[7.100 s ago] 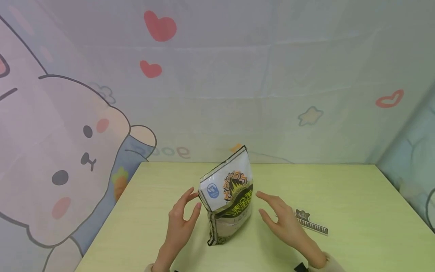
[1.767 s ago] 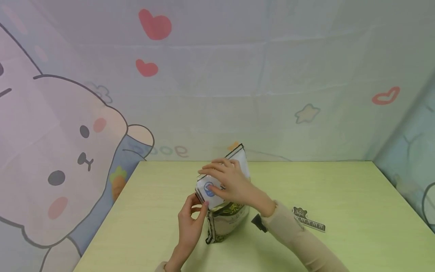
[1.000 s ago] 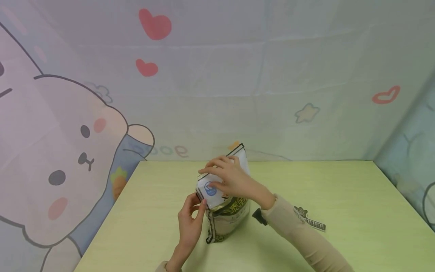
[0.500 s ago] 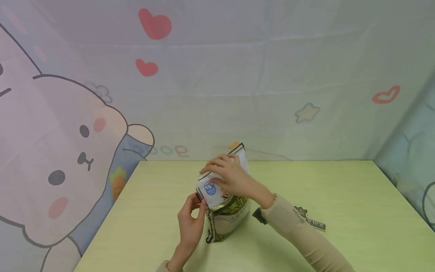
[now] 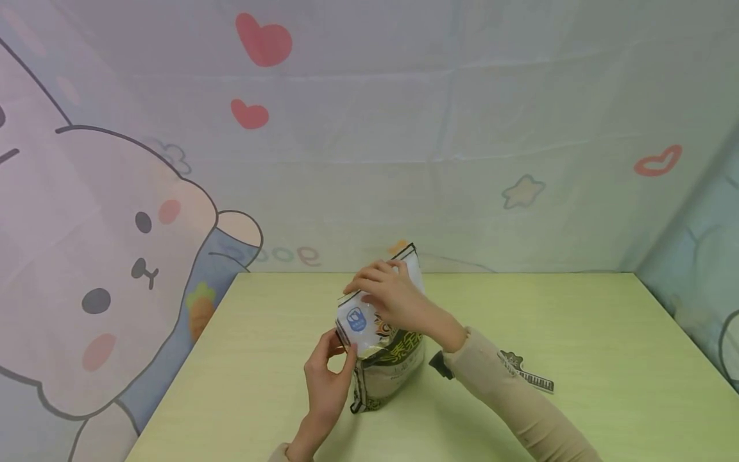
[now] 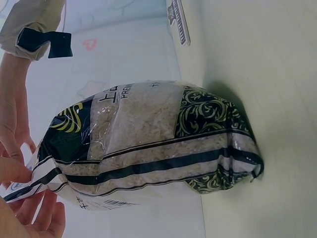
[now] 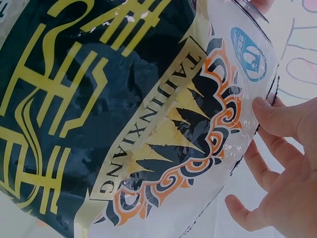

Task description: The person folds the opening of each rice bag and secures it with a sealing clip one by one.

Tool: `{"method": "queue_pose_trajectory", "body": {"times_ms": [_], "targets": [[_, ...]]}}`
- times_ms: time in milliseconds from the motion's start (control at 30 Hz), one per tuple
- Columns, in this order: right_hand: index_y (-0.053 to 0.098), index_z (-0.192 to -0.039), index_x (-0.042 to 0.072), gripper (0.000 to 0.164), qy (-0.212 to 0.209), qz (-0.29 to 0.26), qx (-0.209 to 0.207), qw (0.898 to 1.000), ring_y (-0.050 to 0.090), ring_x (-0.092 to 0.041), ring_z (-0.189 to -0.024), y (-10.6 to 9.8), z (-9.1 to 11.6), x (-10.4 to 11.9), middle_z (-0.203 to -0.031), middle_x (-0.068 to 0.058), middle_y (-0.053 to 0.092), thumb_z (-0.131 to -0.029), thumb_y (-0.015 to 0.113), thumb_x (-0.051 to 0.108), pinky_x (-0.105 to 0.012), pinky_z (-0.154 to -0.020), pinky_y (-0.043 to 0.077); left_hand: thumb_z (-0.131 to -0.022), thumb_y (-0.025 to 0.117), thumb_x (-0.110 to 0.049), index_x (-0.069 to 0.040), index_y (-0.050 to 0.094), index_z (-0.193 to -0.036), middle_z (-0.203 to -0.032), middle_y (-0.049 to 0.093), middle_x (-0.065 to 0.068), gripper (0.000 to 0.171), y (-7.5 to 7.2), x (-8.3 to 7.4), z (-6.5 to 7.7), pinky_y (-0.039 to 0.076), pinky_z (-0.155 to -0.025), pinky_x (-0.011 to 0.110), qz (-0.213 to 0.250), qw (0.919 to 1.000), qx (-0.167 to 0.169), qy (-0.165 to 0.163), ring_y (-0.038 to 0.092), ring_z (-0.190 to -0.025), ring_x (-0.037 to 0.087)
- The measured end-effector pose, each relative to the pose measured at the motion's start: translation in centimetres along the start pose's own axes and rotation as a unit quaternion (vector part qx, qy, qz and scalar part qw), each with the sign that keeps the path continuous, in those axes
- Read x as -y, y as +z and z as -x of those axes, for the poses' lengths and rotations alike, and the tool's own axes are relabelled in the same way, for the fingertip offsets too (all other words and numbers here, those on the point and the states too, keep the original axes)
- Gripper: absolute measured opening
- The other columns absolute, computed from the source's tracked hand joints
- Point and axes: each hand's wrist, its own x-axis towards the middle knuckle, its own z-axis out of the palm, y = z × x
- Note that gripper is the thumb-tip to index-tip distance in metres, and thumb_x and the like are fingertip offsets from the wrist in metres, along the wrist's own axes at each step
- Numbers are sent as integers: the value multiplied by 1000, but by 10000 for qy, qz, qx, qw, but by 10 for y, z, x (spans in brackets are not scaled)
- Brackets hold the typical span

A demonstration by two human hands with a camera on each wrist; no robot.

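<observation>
"Does the table [image 5: 260, 359] worry you?"

"Less than the rice bag [image 5: 387, 369] standing on it. It looks soft and heavy, so a hard sideways pull near its top could tip it over, I'd say."

"And the right sleeve [image 5: 508, 404], reaching in from the bag's right?"

"If that elbow drops, it might sweep whatever lies below."

"What about the hands?"

"The right hand [image 5: 398, 298] pinches the bag's top edge, thumb in front, fingers behind. The left hand [image 5: 324, 385] pinches the bag's left edge, lower down."

"And if they tug different ways?"

"Slick plastic could slide out of those fingertip holds, or split and spill rice."

"Anything smaller?"

"Just the piano-key ruler [image 5: 537, 382], right of the bag, partly hidden by the sleeve; that's what the elbow could catch."
</observation>
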Motion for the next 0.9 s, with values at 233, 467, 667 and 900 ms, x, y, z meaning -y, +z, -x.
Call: {"method": "queue_pose_trajectory", "body": {"times_ms": [233,467,667,900], "targets": [[63,-94,22,21,-18,-125,-122,9998,49,-15,-100,2,1,-2,-102,5,63,-81,62,5,-52,-88,32,-75,67,2,-3,60,-98,-72,61,2,24,0,1,1,51,-61,24,-144,9996,-96,205,58,-65,11],[62,-89,23,18,-80,-201,-285,9994,49,-13,-97,5,2,-3,-98,7,64,-81,62,6,-51,-87,31,-75,67,2,-4,62,-96,-73,62,1,22,0,2,1,49,-61,20,-86,9990,-192,399,58,-64,11],[62,-87,23,17,-51,-223,-303,9993,48,-12,-97,7,2,-2,-96,8,64,-82,62,7,-51,-87,30,-73,68,5,-4,63,-94,-73,64,3,24,-1,2,1,49,-62,20,-135,9983,-215,527,59,-65,12],[62,-84,23,14,-50,-248,-391,9989,49,-12,-95,8,1,0,-93,8,64,-83,62,10,-54,-88,30,-74,67,3,-2,56,-99,-72,63,6,28,-2,3,5,48,-63,19,-316,9978,-284,500,61,-65,15]]}}
